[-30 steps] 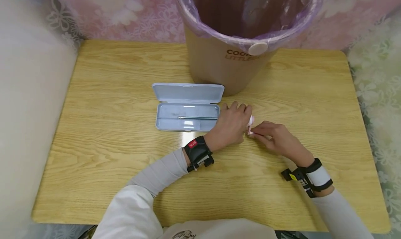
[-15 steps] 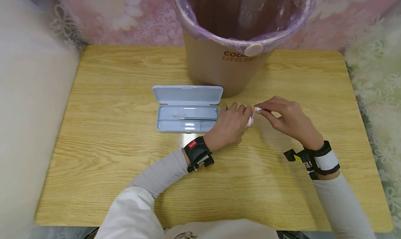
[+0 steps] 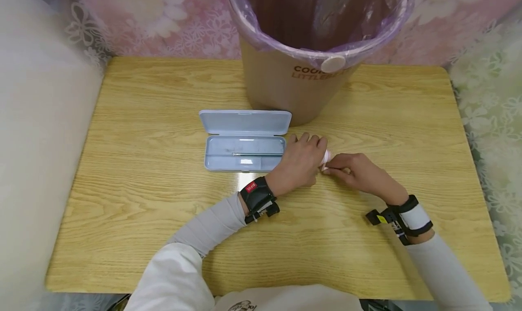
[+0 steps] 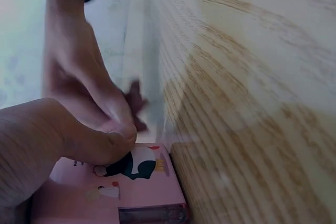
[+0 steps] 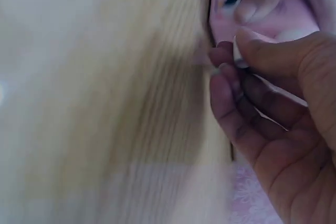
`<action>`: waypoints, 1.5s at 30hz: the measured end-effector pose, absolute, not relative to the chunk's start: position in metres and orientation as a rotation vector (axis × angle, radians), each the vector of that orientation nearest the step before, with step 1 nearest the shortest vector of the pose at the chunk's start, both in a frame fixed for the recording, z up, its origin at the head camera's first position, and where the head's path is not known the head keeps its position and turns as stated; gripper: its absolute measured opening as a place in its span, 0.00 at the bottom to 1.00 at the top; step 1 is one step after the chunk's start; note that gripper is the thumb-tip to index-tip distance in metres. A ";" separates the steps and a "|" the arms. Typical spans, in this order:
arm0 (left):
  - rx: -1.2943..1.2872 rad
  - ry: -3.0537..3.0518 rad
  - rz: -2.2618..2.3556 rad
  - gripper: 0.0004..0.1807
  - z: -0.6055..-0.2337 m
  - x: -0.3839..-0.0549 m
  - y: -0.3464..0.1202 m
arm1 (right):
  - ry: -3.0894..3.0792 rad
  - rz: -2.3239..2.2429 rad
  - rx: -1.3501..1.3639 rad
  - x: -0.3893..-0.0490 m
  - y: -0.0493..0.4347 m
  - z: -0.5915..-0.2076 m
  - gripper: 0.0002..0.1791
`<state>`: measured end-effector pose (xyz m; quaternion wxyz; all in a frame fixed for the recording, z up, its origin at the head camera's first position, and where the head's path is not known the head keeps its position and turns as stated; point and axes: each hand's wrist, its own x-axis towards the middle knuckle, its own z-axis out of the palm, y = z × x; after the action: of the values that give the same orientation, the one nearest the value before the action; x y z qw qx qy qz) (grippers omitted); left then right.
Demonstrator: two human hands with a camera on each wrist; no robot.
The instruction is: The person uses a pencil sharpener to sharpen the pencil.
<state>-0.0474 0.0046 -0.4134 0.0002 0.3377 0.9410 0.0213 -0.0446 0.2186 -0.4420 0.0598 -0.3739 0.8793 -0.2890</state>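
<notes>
Beside the right end of an open pale-blue pencil case (image 3: pixel 220 162), my left hand (image 3: pixel 299 163) grips a pink crank pencil sharpener (image 4: pixel 147 190) with cartoon animals and a see-through window. From above, the hand covers most of it; a pink-white round end shows past the fingers. My right hand (image 3: pixel 360 175) pinches the small white handle (image 5: pixel 239 56) of the crank between thumb and fingers. A slim dark-green pencil (image 3: pixel 257 154) stretches over the case towards the left hand, which hides its right end.
A tall brown bin (image 3: pixel 281 84) lined with a purple bag stands behind the case and sharpener. All of it is on a wooden table (image 3: pixel 155 166), with a pink floral covering (image 3: pixel 163 25) behind and a white surface (image 3: pixel 36 120) at left.
My right hand has swung up, then back down with the crank handle, circling at the sharpener's end. The left hand has stayed in place on the sharpener.
</notes>
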 end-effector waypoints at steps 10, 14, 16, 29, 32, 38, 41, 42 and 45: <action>1.025 2.940 0.048 0.23 -0.410 -0.050 0.001 | 2.858 -0.999 -1.241 -0.046 0.220 -0.393 0.19; 1.053 2.930 0.049 0.28 -0.411 -0.049 0.004 | 2.896 -0.953 -1.175 -0.069 0.220 -0.394 0.15; 1.060 2.915 0.037 0.33 -0.411 -0.048 0.006 | 2.893 -0.933 -1.134 -0.078 0.221 -0.403 0.14; 1.028 2.923 0.050 0.21 -0.411 -0.048 0.008 | 2.723 -0.876 -1.116 -0.044 0.218 -0.444 0.08; 1.024 2.923 0.037 0.21 -0.410 -0.049 0.008 | 2.727 -0.901 -1.149 -0.026 0.221 -0.431 0.13; 1.017 2.906 0.066 0.21 -0.410 -0.049 0.007 | 2.797 -0.940 -1.249 -0.023 0.221 -0.397 0.16; 1.034 2.915 0.065 0.21 -0.410 -0.049 0.007 | 2.842 -0.929 -1.263 -0.038 0.219 -0.383 0.17; 1.042 2.921 0.055 0.20 -0.410 -0.049 0.007 | 2.850 -0.926 -1.262 -0.044 0.219 -0.380 0.17; 1.058 2.932 0.041 0.24 -0.410 -0.048 0.008 | 2.857 -0.900 -1.240 -0.064 0.219 -0.379 0.14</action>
<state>-0.0477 0.0076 -0.4105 0.0120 0.3393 0.9405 0.0131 -0.0643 0.2186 -0.3790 -0.0502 -0.3820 0.8802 -0.2772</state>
